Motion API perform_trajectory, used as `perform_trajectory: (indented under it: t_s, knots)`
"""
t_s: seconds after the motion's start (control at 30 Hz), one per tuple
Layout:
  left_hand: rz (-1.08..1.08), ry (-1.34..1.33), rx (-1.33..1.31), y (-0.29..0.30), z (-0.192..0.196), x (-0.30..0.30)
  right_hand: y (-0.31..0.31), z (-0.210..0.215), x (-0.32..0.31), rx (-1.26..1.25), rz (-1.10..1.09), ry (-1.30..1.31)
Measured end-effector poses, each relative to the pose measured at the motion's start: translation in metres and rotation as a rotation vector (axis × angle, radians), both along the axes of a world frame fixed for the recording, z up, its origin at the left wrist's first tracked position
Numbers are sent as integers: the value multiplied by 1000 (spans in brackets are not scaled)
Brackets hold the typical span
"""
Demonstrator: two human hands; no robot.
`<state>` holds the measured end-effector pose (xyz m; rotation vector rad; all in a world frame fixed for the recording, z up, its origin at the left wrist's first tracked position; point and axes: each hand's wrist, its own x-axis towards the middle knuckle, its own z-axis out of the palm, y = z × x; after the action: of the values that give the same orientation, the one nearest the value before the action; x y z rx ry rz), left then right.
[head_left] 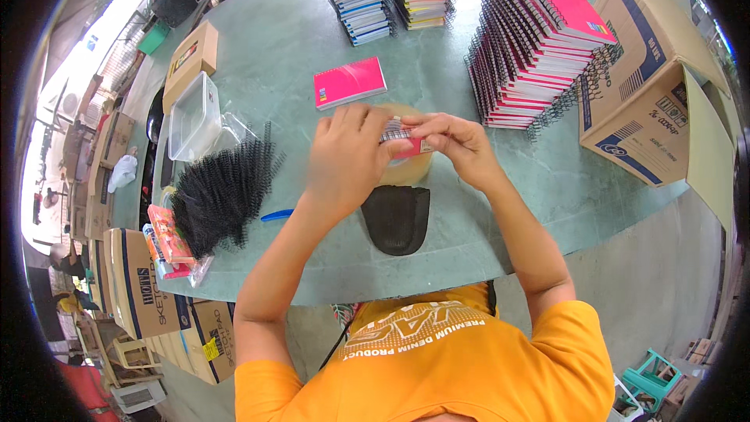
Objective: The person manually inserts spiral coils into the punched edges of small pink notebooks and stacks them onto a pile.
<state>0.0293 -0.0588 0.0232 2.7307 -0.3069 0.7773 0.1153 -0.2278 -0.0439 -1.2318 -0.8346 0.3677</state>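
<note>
Above the near middle of the table, my two hands have a small pink-covered notebook (402, 146) between them, its edge with the wire or coil facing up. My left hand (344, 158) is closed on its left end, and the fingers of my right hand (462, 145) pinch at its right end. Exactly what the right fingertips press on is hidden. Under the notebook lies a round, tan, translucent object (406, 174). A black rounded pad (397, 220) sits just nearer to me. Beyond my left hand, another pink spiral notebook (351, 83) lies flat.
A tall stack of pink spiral notebooks (539, 47) stands right, beside an open cardboard box (641, 82). Blue-edged notebooks (356, 0) are piled at the back. Loose black coils (223, 195), a clear plastic tub (195, 119) and a blue tool (276, 215) lie left.
</note>
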Motion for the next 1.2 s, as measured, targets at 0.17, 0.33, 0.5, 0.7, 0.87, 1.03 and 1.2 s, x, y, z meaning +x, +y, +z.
perform_trajectory:
  t_s: [0.17, 0.33, 0.5, 0.7, 0.87, 1.03, 1.2]
  knots:
    - [-57, 157, -69, 3, -3, 5, 3, 4, -13, 6, -94, 212]
    - [-186, 72, -143, -17, -3, 15, -1, -24, -3, -132, -131, 74]
    - [-279, 123, -169, -28, -12, 27, -4, -29, -4, -201, -159, 28]
    - [-300, 150, -222, -30, -6, 26, -3, -32, -6, -205, -235, -37]
    - [-328, 174, -194, -29, -12, 29, -5, -39, -4, -243, -215, 4]
    - [-181, 283, -177, -31, 0, 19, 4, -16, -16, -312, -351, -235]
    - [-195, -191, -189, -23, 3, 10, -9, 26, -14, -316, -262, -348]
